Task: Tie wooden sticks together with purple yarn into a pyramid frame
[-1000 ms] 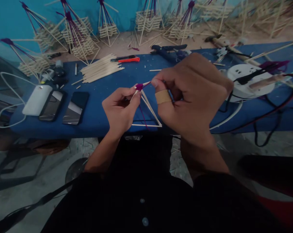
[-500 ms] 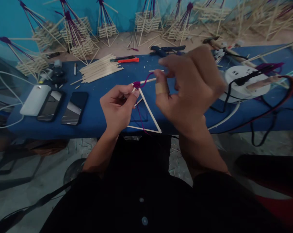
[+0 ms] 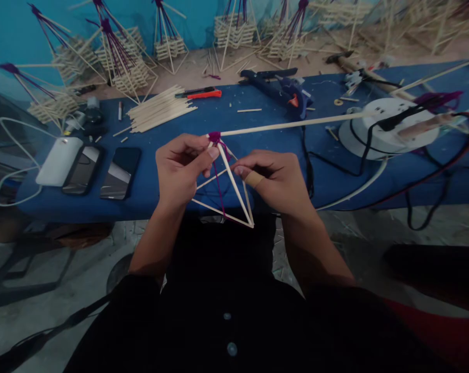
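My left hand pinches a frame of thin wooden sticks at its top joint, just under a wrap of purple yarn. One long stick runs from that joint far to the right. Below the joint, the other sticks form a pointed, triangular shape over the table's front edge. My right hand, with a tan bandage round one finger, is closed in a pinch beside the frame. Purple yarn leads from the joint toward its fingertips, which partly hide it. Another yarn strand hangs down inside the frame.
On the blue table lie a stick bundle, an orange cutter, a glue gun, two phones and a white power bank. At right stands a white round power strip with cables. Several stick models line the back.
My right hand has come down and toward me, from above the long stick to beside the frame, drawing the yarn under. My left hand keeps its pinch; the frame has tilted slightly.
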A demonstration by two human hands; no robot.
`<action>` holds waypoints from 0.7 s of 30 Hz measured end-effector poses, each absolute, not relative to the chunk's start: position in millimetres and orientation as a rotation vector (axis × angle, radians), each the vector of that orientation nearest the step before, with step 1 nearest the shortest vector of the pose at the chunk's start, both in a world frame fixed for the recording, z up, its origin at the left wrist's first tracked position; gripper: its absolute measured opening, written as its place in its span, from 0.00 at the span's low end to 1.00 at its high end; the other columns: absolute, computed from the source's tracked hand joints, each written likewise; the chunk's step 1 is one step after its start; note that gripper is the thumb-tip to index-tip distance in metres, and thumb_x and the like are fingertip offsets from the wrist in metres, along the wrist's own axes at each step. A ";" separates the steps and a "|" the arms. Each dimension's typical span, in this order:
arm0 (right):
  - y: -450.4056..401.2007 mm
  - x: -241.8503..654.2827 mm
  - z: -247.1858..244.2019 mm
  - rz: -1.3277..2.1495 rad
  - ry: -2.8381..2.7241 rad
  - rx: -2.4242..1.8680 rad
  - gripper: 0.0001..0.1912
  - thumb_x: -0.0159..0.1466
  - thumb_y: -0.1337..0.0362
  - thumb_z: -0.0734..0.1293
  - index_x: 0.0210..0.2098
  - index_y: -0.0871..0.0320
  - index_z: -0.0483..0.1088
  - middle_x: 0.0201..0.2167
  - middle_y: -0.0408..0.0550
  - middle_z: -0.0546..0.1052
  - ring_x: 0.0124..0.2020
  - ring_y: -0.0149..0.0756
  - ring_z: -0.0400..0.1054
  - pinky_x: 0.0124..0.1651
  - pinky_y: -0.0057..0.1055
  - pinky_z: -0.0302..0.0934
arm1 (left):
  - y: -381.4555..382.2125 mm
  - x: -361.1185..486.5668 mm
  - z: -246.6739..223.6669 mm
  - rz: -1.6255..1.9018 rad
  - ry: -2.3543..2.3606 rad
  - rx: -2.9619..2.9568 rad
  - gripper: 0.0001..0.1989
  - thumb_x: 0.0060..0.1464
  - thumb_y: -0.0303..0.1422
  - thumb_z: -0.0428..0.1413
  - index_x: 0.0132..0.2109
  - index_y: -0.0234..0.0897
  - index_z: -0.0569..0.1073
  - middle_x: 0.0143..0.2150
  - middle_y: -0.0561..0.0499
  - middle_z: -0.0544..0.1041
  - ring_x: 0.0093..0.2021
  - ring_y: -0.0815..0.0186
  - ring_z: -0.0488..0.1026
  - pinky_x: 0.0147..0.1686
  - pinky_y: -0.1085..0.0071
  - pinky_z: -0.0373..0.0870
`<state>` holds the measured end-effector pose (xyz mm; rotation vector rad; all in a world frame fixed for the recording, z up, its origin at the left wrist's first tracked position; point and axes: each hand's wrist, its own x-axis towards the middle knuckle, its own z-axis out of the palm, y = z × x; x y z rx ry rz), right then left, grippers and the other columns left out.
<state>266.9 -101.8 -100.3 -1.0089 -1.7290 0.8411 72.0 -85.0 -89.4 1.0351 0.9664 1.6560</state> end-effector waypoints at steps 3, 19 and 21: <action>-107.1 265.3 -102.2 0.879 -1.733 -0.990 0.16 0.69 0.53 0.75 0.30 0.56 0.79 0.25 0.42 0.76 0.27 0.31 0.65 0.33 0.31 0.60 | -85.1 70.7 -90.8 1.645 0.975 0.985 0.18 0.49 0.30 0.81 0.30 0.40 0.78 0.25 0.58 0.71 0.23 0.74 0.70 0.21 0.75 0.68; -30.3 265.2 -85.0 2.008 -2.050 -0.477 0.16 0.54 0.55 0.86 0.23 0.57 0.81 0.23 0.42 0.82 0.23 0.26 0.71 0.30 0.24 0.68 | -80.3 59.7 -83.8 1.120 0.685 1.096 0.23 0.36 0.38 0.87 0.29 0.38 0.80 0.26 0.51 0.79 0.18 0.68 0.74 0.13 0.74 0.67; -27.7 259.0 -89.9 2.002 -2.102 -0.399 0.21 0.52 0.48 0.88 0.25 0.57 0.82 0.24 0.41 0.82 0.23 0.26 0.71 0.30 0.23 0.68 | -81.7 62.5 -81.9 1.091 0.609 1.139 0.25 0.35 0.43 0.86 0.30 0.38 0.81 0.25 0.51 0.80 0.17 0.69 0.73 0.13 0.74 0.68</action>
